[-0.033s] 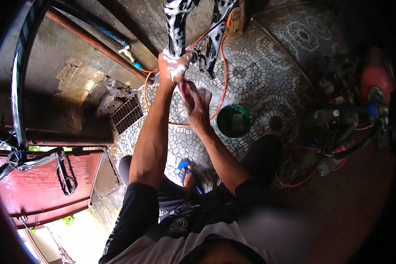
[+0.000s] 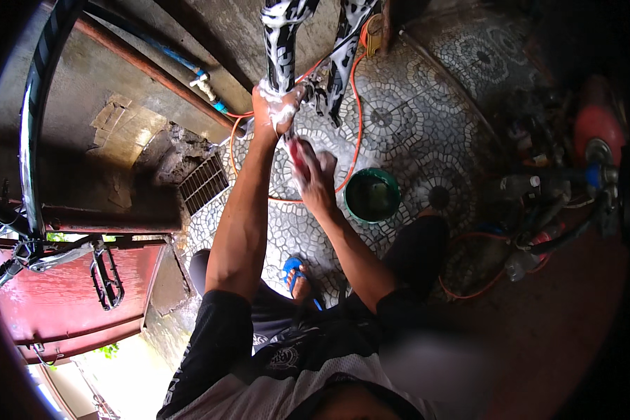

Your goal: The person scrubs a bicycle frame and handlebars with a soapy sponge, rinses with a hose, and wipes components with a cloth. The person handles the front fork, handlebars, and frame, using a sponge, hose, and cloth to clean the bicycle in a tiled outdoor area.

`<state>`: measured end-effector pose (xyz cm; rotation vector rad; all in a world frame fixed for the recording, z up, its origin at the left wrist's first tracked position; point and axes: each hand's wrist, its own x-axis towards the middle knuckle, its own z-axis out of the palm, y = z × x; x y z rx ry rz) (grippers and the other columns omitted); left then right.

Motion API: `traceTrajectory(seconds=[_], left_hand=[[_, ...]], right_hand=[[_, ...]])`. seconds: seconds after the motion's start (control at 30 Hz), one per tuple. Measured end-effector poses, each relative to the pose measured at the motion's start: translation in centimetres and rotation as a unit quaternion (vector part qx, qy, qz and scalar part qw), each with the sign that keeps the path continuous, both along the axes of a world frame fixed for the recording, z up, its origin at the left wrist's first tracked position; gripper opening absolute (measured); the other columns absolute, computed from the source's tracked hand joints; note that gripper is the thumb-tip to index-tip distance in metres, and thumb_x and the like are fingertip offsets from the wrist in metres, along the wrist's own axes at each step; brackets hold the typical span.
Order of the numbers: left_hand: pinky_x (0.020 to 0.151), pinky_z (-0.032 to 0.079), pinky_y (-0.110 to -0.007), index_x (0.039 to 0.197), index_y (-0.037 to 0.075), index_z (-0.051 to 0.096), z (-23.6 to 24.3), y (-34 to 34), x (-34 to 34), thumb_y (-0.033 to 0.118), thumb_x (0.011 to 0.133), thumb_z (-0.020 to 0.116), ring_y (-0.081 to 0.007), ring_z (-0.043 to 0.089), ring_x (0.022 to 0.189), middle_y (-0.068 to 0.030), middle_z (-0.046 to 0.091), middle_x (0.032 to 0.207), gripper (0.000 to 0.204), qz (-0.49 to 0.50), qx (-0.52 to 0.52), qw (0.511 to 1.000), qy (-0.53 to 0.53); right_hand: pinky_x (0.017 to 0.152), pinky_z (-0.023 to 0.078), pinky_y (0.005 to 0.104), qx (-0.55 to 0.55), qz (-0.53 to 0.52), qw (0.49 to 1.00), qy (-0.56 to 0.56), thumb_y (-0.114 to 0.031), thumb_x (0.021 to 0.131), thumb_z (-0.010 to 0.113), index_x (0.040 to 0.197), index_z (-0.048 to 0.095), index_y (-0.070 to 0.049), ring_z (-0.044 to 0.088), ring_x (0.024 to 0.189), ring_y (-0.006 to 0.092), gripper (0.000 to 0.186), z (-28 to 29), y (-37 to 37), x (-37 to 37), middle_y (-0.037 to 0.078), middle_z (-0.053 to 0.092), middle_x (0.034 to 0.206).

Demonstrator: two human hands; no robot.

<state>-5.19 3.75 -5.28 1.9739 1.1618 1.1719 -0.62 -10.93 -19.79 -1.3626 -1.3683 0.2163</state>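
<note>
A black-and-white bicycle fork (image 2: 280, 45) covered in patches of white foam stands at the top of the view, its other leg (image 2: 343, 59) to the right. My left hand (image 2: 273, 108), lathered with foam, is closed around the lower end of the left leg. Just below it, my right hand (image 2: 313, 178) is closed on a soapy red scrubber (image 2: 297, 154), whose exact kind I cannot make out. A green bucket of water (image 2: 372, 213) sits on the patterned tile floor to the right of my right hand.
An orange hose (image 2: 357, 91) loops around the fork. At left are a black bicycle frame (image 2: 31, 161) with a pedal, pipes (image 2: 150, 70), a drain grate (image 2: 201, 183) and a red metal panel (image 2: 70, 294). A red cylinder (image 2: 598, 122) and dim clutter stand at right. My sandaled foot (image 2: 297, 280) shows below.
My right hand has moved slightly down, toward my body, with the red scrubber. My left hand and the fork have hardly moved.
</note>
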Motion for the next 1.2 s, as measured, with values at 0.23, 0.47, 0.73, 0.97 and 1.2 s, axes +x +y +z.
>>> traceTrajectory(seconds=[0.23, 0.47, 0.73, 0.97, 1.2], left_hand=[[0.053, 0.043, -0.030, 0.077, 0.004, 0.058, -0.3, 0.9, 0.2, 0.014, 0.081, 0.074, -0.0094, 0.050, 0.058, 0.0011, 0.057, 0.064, 0.019, -0.024, -0.011, 1.000, -0.013], [0.053, 0.043, -0.030, 0.078, 0.003, 0.060, -0.2, 1.0, 0.3, 0.012, 0.080, 0.074, -0.0097, 0.051, 0.059, 0.0005, 0.060, 0.067, 0.017, -0.008, 0.005, 1.000, 0.014], [0.057, 0.046, -0.033, 0.079, 0.001, 0.061, 0.2, 0.6, -0.1, 0.013, 0.080, 0.075, -0.0118, 0.052, 0.062, -0.0016, 0.062, 0.069, 0.019, 0.015, -0.025, 1.000, -0.003], [0.055, 0.042, -0.031, 0.078, 0.003, 0.058, -0.4, 0.6, -1.2, 0.008, 0.078, 0.073, -0.0103, 0.047, 0.061, 0.0043, 0.055, 0.067, 0.015, -0.015, -0.067, 0.997, -0.030], [0.058, 0.045, -0.033, 0.081, 0.002, 0.062, -0.6, 0.6, -1.9, 0.011, 0.076, 0.076, -0.0120, 0.050, 0.062, 0.0010, 0.060, 0.067, 0.018, -0.007, -0.059, 0.998, -0.008]], right_hand=[[0.096, 0.042, 0.0423, 0.006, 0.009, 0.999, 0.046, -0.004, 0.083, 0.076, 0.144, 0.051, -0.010, 0.048, 0.102, 0.0322, 0.066, -0.8, 0.3, 0.0, 0.006, 0.056, 0.142], [0.093, 0.045, 0.0431, 0.016, -0.021, 0.997, 0.073, -0.013, 0.089, 0.073, 0.142, 0.053, -0.012, 0.048, 0.101, 0.0329, 0.057, 0.4, 1.6, -0.5, 0.018, 0.058, 0.121], [0.091, 0.047, 0.0421, -0.010, -0.010, 0.999, 0.033, -0.009, 0.085, 0.076, 0.137, 0.057, -0.010, 0.051, 0.100, 0.0308, 0.055, 0.8, 0.7, -0.7, 0.011, 0.060, 0.133], [0.090, 0.048, 0.0409, -0.035, 0.053, 0.991, 0.122, -0.010, 0.085, 0.076, 0.138, 0.056, -0.010, 0.051, 0.100, 0.0308, 0.057, 0.4, 0.2, -1.0, 0.014, 0.061, 0.129], [0.086, 0.048, 0.0422, 0.007, 0.007, 0.997, 0.073, -0.014, 0.085, 0.078, 0.137, 0.058, -0.010, 0.051, 0.098, 0.0329, 0.057, -0.3, 0.8, -1.9, 0.017, 0.053, 0.105]])
